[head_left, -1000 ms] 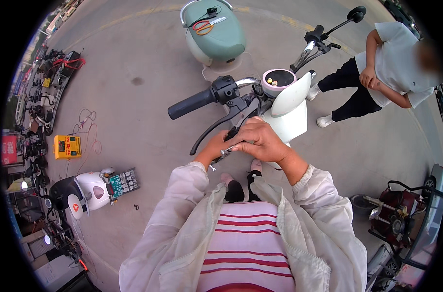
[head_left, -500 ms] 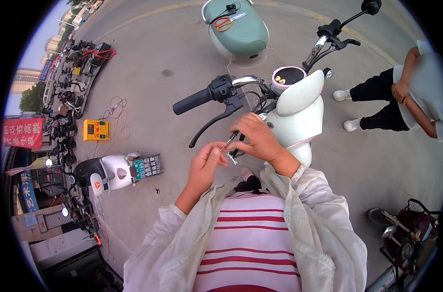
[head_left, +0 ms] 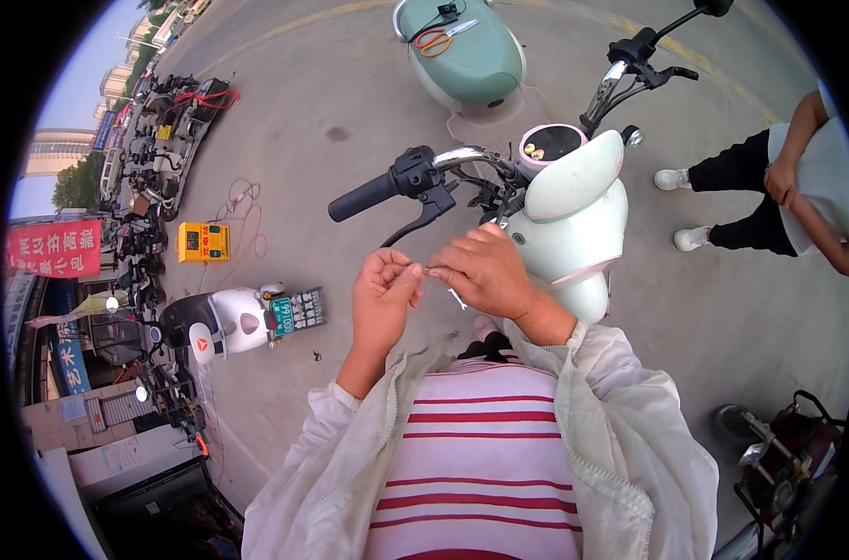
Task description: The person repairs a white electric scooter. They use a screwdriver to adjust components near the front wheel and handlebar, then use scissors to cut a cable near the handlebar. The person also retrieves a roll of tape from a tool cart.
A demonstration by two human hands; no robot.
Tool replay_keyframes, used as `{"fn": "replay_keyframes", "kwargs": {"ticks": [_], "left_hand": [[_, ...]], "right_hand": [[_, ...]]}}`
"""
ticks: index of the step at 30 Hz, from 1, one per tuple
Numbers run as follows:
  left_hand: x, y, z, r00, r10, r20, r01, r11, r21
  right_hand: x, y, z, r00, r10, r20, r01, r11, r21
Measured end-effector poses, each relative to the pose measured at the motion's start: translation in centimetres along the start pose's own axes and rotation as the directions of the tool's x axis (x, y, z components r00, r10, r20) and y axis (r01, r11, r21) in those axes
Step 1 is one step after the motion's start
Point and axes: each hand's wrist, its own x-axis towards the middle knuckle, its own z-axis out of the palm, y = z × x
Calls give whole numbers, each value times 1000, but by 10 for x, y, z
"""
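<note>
In front of my chest, my two hands meet at the fingertips, near the scooter's left handlebar. My left hand [head_left: 384, 297] pinches thumb against forefinger on something thin, too small to make out. My right hand [head_left: 490, 273] is closed, its fingertips at the same spot. Below its palm sticks out the end of a small silver wrench [head_left: 456, 299], the rest covered by the fingers. Just beyond is the white scooter [head_left: 574, 229] with its black grip [head_left: 361, 194], brake lever [head_left: 415, 224] and round pink-rimmed dash [head_left: 553, 147].
Orange-handled scissors [head_left: 434, 42] and a small black part with a cable lie on a green scooter seat [head_left: 471, 70]. Left stand a yellow box [head_left: 203, 243] with wires and a white scooter [head_left: 238, 322]. A person [head_left: 807, 177] stands at right, hands clasped.
My right hand has closed over the dark, slim piece seen between its fingers, and less of the wrench shows. The left hand has shifted slightly left and turned its palm more into view.
</note>
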Motion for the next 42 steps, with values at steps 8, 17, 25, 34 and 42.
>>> {"fn": "replay_keyframes", "kwargs": {"ticks": [8,17,25,34,42], "left_hand": [[22,-4,20,954,-183,237,297,681,-669],[40,-22,21,958,-199,205,284,583,-761],[41,-16,23,957,-188,221,289,549,-784],[35,-19,10,899,-92,429,342,760,-553],[11,7,26,829,471,301,-489,872,-16]], "right_hand": [[-4,-16,10,917,349,-196,-324,935,148],[1,-18,17,827,513,-231,-507,857,90],[4,-20,15,755,615,-228,-605,787,119],[-8,-19,13,914,374,-156,-361,927,104],[-5,14,-14,984,29,-176,-32,999,-12]]}}
